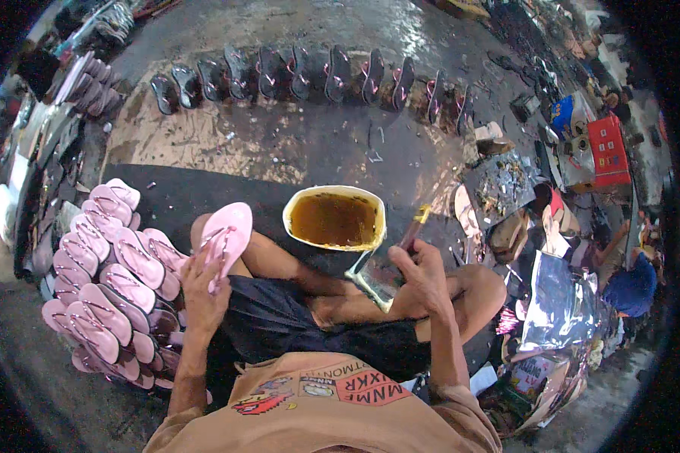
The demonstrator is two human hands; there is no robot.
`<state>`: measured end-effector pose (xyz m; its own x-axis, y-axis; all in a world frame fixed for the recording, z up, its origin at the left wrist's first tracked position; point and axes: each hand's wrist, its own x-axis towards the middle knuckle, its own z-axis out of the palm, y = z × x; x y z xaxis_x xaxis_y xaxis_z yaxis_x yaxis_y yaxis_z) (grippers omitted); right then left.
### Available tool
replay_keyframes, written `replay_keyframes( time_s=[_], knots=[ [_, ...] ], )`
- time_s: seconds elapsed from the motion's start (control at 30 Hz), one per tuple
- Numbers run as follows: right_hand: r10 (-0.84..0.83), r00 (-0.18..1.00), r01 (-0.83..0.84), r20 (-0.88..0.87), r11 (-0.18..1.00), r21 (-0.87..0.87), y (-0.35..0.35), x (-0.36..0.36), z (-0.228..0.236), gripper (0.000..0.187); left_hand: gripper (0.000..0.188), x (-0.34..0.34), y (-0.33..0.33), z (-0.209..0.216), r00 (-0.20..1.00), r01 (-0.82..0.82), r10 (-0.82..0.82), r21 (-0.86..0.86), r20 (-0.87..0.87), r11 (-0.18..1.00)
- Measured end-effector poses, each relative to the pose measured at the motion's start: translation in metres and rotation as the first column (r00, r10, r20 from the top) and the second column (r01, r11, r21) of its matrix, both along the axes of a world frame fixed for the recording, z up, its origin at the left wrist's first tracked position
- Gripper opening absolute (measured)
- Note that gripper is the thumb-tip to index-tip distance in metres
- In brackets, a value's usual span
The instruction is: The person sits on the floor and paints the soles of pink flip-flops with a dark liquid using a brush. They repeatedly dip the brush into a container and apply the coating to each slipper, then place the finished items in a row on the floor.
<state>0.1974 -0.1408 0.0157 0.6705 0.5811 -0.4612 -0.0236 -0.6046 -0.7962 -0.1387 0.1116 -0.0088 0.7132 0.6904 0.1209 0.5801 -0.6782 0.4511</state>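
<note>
My left hand is closed around the heel end of a pink thong sandal, its sole tilted up and its shiny strap showing. In my right hand is a short brush-like tool with a dark reddish shaft and a yellow upper end. Between the hands stands a whitish tub with amber liquid inside, its rim smeared. A glossy pale strip runs from the tub's near right edge toward my lap. The brush is to the right of the tub, apart from it.
Many pink sandals are heaped at my left. Across the far floor lies a row of dark-soled sandals. At right are a red box, a silvery plastic sheet and scattered scraps. My crossed legs sit behind the tub.
</note>
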Motion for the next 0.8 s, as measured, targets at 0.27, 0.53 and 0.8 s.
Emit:
replay_keyframes(
  time_s=[0.27, 0.53, 0.8],
  knots=[
    [-0.012, 0.97, -0.145, 0.243, 0.772, 0.619, 0.082, -0.025, 0.057, 0.026, 0.056, 0.09, -0.049, 0.024, 0.597, 0.64, 0.772, -0.71, 0.22, -0.292],
    [-0.183, 0.693, -0.452, 0.698, 0.644, 0.617, 0.097, -0.045, 0.051, 0.033, 0.06, 0.088, -0.061, 0.014, 0.647, 0.677, 0.672, -0.677, 0.36, -0.289],
    [-0.352, 0.784, -0.117, 0.511, 0.725, 0.679, 0.079, -0.014, 0.084, 0.022, 0.078, 0.078, -0.059, 0.001, 0.66, 0.709, 0.615, -0.628, 0.432, -0.319]
  ],
)
